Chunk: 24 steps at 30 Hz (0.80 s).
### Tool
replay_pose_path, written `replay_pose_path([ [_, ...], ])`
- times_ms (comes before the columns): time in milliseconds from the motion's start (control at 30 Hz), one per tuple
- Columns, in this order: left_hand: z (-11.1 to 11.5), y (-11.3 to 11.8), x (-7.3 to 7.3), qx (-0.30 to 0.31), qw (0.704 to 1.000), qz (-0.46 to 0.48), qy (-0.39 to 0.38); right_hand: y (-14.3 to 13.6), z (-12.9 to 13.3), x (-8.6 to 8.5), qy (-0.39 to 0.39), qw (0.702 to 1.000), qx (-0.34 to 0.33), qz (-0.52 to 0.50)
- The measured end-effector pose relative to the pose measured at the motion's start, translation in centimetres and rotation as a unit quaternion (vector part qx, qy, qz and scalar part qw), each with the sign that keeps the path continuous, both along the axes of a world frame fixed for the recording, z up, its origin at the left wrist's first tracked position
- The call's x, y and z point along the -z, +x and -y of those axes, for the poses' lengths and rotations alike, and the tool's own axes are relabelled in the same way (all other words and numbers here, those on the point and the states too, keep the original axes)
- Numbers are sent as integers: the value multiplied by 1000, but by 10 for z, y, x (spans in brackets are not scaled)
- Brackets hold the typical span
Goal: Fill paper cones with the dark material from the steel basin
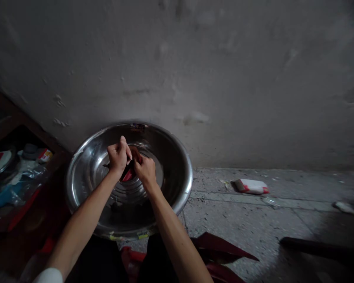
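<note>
A wide, shiny metal basin (pixel 177 157) stands against the wall, and both of my hands are over its inside. My left hand (pixel 118 154) is closed, thumb up and fingers curled, with a dark tip poking out on its left side. Close beside it, my right hand (pixel 145 169) is closed on a dark red leaf-like piece (pixel 129 175). Part of this piece lies between the two hands, and my fingers hide the rest. Whether the left fingers hold the same piece is hard to see. More dark red, pointed leaf-like pieces (pixel 221 245) lie at the lower right.
A white and red packet (pixel 252 186) lies on the speckled floor (pixel 238 220) along the grey wall (pixel 224 78). A dark bar (pixel 309 245) juts in at right. Plastic bags and a blue container (pixel 8 196) crowd the left. Red plastic (pixel 132 257) shows below the basin.
</note>
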<state>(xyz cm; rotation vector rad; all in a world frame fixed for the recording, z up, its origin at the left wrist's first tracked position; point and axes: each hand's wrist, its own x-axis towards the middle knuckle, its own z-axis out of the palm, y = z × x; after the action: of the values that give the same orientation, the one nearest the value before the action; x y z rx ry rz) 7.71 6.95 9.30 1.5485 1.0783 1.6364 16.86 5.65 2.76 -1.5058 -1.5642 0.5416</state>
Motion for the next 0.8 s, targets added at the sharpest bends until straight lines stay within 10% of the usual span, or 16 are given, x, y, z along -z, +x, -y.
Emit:
replay_pose_path([
  [533,-2,-13,2,57,997,-42,-10,-1,-2,7,58,998,-8,-1],
  [800,4,-31,-10,177,952,-242,65,0,-5,11,76,997,0,-14],
])
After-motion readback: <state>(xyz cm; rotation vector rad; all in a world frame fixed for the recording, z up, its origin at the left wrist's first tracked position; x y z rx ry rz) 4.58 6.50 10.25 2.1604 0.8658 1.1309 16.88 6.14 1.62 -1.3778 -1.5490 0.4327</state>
